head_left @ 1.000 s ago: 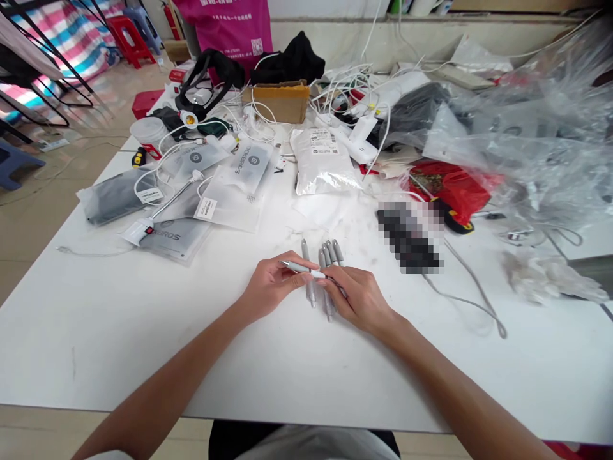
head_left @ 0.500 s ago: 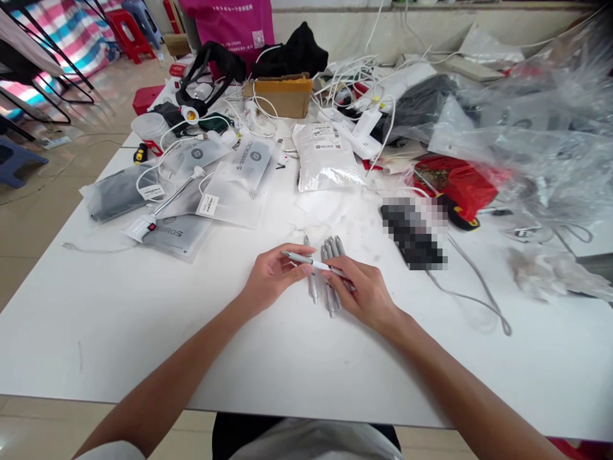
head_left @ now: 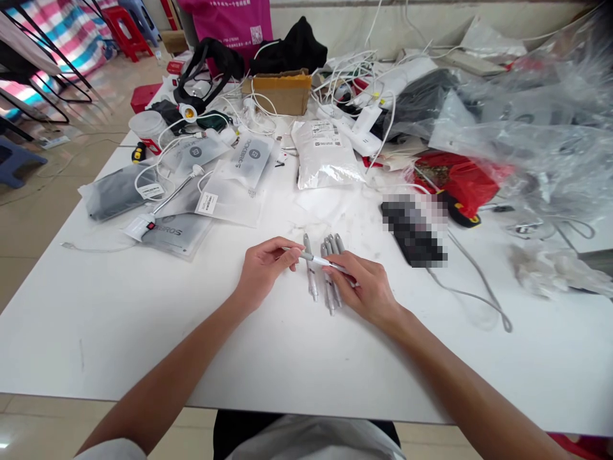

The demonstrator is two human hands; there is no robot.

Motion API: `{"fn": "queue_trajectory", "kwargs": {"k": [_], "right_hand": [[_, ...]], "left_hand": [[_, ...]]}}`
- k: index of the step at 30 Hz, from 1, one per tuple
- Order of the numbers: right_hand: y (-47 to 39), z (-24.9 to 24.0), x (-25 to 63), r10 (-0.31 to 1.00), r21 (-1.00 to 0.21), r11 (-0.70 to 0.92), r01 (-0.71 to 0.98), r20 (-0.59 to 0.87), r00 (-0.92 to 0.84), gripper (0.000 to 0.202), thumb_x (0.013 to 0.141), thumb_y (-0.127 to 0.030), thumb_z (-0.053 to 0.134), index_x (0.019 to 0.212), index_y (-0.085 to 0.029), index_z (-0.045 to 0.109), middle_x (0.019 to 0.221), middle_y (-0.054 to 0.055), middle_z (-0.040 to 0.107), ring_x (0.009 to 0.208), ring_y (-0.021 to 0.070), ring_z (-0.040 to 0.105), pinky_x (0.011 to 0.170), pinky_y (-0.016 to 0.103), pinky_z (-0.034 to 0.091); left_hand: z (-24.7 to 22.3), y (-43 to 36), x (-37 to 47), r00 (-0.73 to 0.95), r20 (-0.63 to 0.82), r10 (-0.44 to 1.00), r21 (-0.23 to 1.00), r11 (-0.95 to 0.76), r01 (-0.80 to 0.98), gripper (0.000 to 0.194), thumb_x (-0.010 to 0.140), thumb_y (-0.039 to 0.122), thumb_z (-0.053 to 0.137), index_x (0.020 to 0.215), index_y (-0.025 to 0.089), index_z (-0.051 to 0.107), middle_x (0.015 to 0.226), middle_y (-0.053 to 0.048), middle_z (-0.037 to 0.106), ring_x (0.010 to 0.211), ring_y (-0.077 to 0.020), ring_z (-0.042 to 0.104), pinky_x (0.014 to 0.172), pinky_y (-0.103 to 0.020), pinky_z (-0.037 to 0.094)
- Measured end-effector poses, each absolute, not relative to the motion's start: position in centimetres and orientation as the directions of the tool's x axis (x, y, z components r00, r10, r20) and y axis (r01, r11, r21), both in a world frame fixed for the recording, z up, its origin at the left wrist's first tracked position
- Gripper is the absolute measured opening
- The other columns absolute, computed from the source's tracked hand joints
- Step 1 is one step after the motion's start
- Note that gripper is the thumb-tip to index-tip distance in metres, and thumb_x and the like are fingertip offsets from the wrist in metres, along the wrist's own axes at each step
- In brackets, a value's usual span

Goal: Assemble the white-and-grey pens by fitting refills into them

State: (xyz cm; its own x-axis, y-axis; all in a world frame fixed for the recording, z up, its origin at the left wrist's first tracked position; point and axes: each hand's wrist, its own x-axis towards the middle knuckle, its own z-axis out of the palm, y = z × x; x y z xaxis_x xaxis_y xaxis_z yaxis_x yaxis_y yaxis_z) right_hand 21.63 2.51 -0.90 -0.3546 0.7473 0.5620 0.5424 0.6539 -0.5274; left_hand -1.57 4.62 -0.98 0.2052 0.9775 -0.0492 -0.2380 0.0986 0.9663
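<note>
Between my two hands a grey and white pen (head_left: 320, 260) is held nearly level above the table. My left hand (head_left: 266, 269) pinches its grey tip end between thumb and fingers. The other end is gripped by my right hand (head_left: 364, 285), whose fingers cover part of the barrel. Below and just beyond the hands, several similar pens (head_left: 329, 291) lie side by side on the white tabletop, partly hidden by my right hand. One more pen (head_left: 311, 281) lies a little apart on their left.
Left of centre lie frosted packets (head_left: 179, 233) and a white lamp holder (head_left: 140, 226). A white plastic parcel (head_left: 325, 156) sits ahead, with a cardboard box (head_left: 280, 94) and tangled cables behind. On the right are a blurred-out dark object (head_left: 414, 233), a grey cable (head_left: 472, 297) and clear plastic wrap (head_left: 536, 137).
My left thumb and fingers have closed onto the pen's tip end, where they were looser before. The right hand keeps its grip, and the pens on the table stay put.
</note>
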Motion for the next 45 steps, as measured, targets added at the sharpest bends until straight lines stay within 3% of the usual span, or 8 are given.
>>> {"fn": "queue_trajectory", "kwargs": {"k": [6,10,16,18,21,25,31,45], "right_hand": [[2.1,-0.4,21.5,0.853,-0.705,0.519,0.483,0.39,-0.347,0.032,0.114,-0.025,0.052,0.089,-0.017,0.07,0.06,-0.006,0.047,0.051,0.0087,0.038,0.05,0.025,0.034],[2.1,-0.5,21.5,0.861,-0.712,0.509,0.484,0.408,-0.304,0.018,0.11,-0.027,0.06,0.107,-0.017,0.075,0.073,-0.002,0.064,0.055,0.0089,0.046,0.051,0.024,0.038],[2.0,0.0,21.5,0.884,-0.758,0.46,0.464,0.338,-0.323,0.022,0.111,-0.03,0.06,0.1,-0.018,0.075,0.066,-0.004,0.059,0.051,0.0083,0.042,0.047,0.024,0.034],[2.0,-0.1,21.6,0.875,-0.762,0.473,0.443,0.35,-0.333,0.017,0.11,-0.03,0.061,0.11,-0.019,0.073,0.066,-0.005,0.059,0.052,0.0087,0.043,0.048,0.023,0.037],[1.8,-0.5,21.6,0.763,-0.668,0.638,0.382,0.48,-0.433,0.028,0.106,-0.032,0.068,0.132,-0.02,0.066,0.081,-0.002,0.067,0.059,0.0112,0.053,0.056,0.024,0.048],[1.4,-0.9,21.0,0.534,-0.474,0.834,0.282,0.565,-0.629,0.041,0.1,-0.032,0.076,0.136,-0.017,0.065,0.112,0.012,0.077,0.091,0.021,0.073,0.075,0.033,0.061],[1.1,-1.0,20.3,0.408,-0.336,0.909,0.247,0.592,-0.696,0.035,0.101,-0.025,0.074,0.134,-0.013,0.067,0.105,0.011,0.078,0.093,0.0231,0.074,0.079,0.038,0.063],[1.1,-1.3,20.3,0.398,-0.303,0.915,0.267,0.563,-0.724,0.027,0.102,-0.023,0.074,0.127,-0.014,0.067,0.1,0.01,0.076,0.089,0.022,0.071,0.077,0.037,0.061]], "left_hand": [[-0.8,4.8,-1.6,0.231,-0.041,0.972,0.955,0.105,-0.276,0.022,0.088,0.04,0.09,0.099,0.021,0.088,0.091,-0.005,0.073,0.082,-0.0135,0.064,0.081,-0.03,0.053],[-0.8,4.8,-1.5,0.227,-0.113,0.967,0.896,0.198,-0.398,0.026,0.082,0.036,0.096,0.102,0.022,0.087,0.096,-0.005,0.079,0.084,-0.0136,0.07,0.089,-0.031,0.056],[-0.7,4.9,-1.6,0.224,-0.126,0.966,0.88,0.213,-0.424,0.022,0.082,0.036,0.096,0.091,0.019,0.087,0.099,-0.008,0.082,0.08,-0.0122,0.069,0.085,-0.029,0.055],[-0.6,4.9,-1.6,0.245,-0.115,0.963,0.876,0.214,-0.432,0.021,0.084,0.036,0.095,0.092,0.019,0.087,0.099,-0.008,0.081,0.079,-0.0116,0.068,0.085,-0.028,0.055],[-0.5,5.0,-1.6,0.254,-0.126,0.959,0.851,0.236,-0.47,0.024,0.086,0.04,0.093,0.094,0.018,0.086,0.098,-0.007,0.078,0.078,-0.0104,0.065,0.083,-0.027,0.055],[-0.3,5.1,-1.6,0.233,-0.148,0.961,0.823,0.25,-0.509,0.034,0.088,0.048,0.09,0.103,0.017,0.086,0.093,-0.005,0.072,0.078,-0.0101,0.06,0.08,-0.026,0.053],[-0.1,4.7,-1.6,0.364,-0.154,0.919,0.832,0.32,-0.454,0.035,0.089,0.049,0.089,0.106,0.019,0.086,0.089,-0.004,0.068,0.078,-0.0119,0.059,0.08,-0.03,0.051],[0.1,4.5,-1.7,0.429,-0.115,0.896,0.868,0.3,-0.395,0.032,0.092,0.049,0.086,0.106,0.021,0.087,0.092,-0.006,0.071,0.078,-0.0128,0.061,0.079,-0.032,0.051]]}}
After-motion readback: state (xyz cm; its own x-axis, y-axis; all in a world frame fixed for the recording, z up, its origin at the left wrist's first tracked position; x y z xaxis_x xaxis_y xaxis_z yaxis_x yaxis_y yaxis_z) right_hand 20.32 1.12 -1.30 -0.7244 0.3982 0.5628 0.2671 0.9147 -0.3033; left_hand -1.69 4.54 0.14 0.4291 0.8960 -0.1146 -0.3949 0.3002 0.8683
